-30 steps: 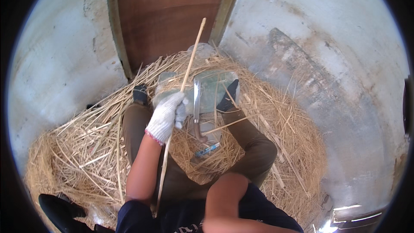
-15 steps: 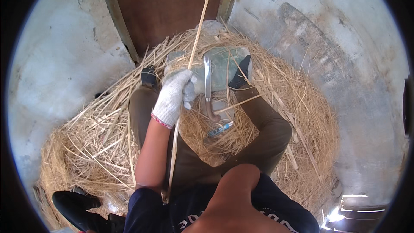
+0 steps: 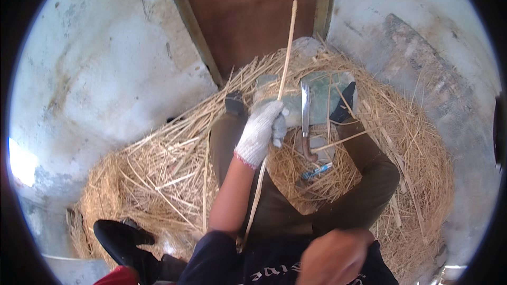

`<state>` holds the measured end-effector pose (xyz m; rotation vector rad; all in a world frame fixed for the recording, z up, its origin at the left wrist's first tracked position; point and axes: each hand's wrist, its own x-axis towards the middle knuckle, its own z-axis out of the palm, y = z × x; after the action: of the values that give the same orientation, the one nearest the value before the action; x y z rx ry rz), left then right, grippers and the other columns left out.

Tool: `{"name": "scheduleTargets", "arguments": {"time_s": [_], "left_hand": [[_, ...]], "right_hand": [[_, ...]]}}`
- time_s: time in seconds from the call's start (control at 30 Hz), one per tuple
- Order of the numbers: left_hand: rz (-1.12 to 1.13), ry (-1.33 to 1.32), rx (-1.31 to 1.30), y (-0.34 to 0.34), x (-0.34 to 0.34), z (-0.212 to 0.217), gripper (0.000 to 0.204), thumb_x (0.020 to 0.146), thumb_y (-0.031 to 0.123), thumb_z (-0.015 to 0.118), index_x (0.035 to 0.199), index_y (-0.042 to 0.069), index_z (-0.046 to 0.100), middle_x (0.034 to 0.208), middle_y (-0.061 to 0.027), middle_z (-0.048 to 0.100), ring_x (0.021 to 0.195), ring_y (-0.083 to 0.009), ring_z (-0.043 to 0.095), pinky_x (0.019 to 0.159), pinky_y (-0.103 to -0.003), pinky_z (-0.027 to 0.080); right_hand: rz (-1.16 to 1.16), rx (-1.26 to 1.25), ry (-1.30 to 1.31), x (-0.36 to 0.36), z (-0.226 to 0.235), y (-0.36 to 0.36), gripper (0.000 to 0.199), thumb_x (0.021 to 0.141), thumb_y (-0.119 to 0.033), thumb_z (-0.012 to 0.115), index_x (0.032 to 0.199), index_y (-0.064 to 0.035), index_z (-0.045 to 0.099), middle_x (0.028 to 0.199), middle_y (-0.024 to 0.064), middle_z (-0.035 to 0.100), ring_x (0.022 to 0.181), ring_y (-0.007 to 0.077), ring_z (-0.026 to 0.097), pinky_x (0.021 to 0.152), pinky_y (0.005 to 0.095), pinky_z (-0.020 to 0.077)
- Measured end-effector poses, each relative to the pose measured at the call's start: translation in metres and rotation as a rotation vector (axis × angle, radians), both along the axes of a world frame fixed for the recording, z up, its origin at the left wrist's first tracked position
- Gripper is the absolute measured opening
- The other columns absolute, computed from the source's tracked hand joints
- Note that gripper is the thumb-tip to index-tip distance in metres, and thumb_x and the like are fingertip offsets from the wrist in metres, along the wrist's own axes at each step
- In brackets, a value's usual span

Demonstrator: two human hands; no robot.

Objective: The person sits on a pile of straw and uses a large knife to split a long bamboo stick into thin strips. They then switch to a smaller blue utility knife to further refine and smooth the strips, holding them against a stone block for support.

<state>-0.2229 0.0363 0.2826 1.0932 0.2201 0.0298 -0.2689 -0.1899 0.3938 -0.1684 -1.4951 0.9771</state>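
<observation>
My left hand (image 3: 263, 132), in a white knit glove with a red-edged cuff, is closed around a long, thin, pale wooden stick (image 3: 287, 66). The stick rises above the fist, and its lower end runs back beside my forearm toward my lap. My right hand (image 3: 335, 256) is bare and held up close to my chest; motion smears its fingers, so its grip is unclear. Between my feet a long-bladed knife (image 3: 305, 108) lies with its blade on a greenish stone block (image 3: 327, 84) and its curved brown wooden handle toward me.
Straw-like strips and shavings (image 3: 158, 179) are heaped around my legs. A blue tube-like object (image 3: 317, 171) lies between my knees. Ahead stands a brown door (image 3: 248, 16) between pale walls (image 3: 116, 63). A black shoe (image 3: 119, 237) and red cloth (image 3: 119, 276) show at lower left.
The view has swung left, so the scene sits farther right. My right hand has come into sight before my chest, where only the bare arm showed. My left hand keeps holding the stick.
</observation>
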Motion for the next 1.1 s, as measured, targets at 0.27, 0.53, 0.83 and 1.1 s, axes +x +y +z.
{"name": "scheduleTargets", "arguments": {"time_s": [0.27,0.53,0.83,1.1], "left_hand": [[-0.042,0.066,0.121,-0.005,-0.015,0.005,0.025,0.104,0.027,0.053,0.098,0.005,0.064,0.066,0.0005,0.052,0.054,-0.0101,0.051,0.044,-0.025,0.045],[-0.143,0.146,0.32,-0.019,-0.018,0.006,0.027,0.105,0.025,0.053,0.105,0.002,0.067,0.068,-0.0007,0.055,0.055,-0.0102,0.053,0.048,-0.024,0.046],[-0.279,0.219,0.394,-0.038,-0.013,-0.005,0.026,0.103,0.027,0.058,0.107,0.003,0.067,0.066,-0.0021,0.055,0.053,-0.0108,0.053,0.049,-0.025,0.043],[-0.377,0.189,0.433,-0.046,-0.011,0.006,0.027,0.104,0.027,0.056,0.11,0.003,0.068,0.072,-0.0046,0.06,0.062,-0.0119,0.058,0.059,-0.026,0.047]], "right_hand": [[-0.373,-0.833,0.258,0.068,-0.231,-0.086,0.052,0.1,-0.041,0.063,0.135,-0.0026,0.062,0.13,0.0241,0.063,0.124,0.0492,0.055,0.102,0.0618,0.0425],[-1.081,-1.455,-0.855,0.057,-0.248,-0.049,0.08,0.092,-0.055,0.068,0.149,-0.0032,0.05,0.15,0.0291,0.049,0.142,0.0424,0.045,0.118,0.0449,0.0351],[-0.93,-1.532,-0.773,0.062,-0.262,-0.062,0.069,0.091,-0.05,0.067,0.138,-0.0014,0.057,0.123,0.0265,0.068,0.115,0.0422,0.064,0.099,0.0464,0.0501],[-1.113,-1.361,-0.582,0.065,-0.265,-0.054,0.058,0.097,-0.044,0.064,0.132,0.0023,0.061,0.108,0.02,0.074,0.106,0.0337,0.071,0.093,0.0413,0.0542]]}}
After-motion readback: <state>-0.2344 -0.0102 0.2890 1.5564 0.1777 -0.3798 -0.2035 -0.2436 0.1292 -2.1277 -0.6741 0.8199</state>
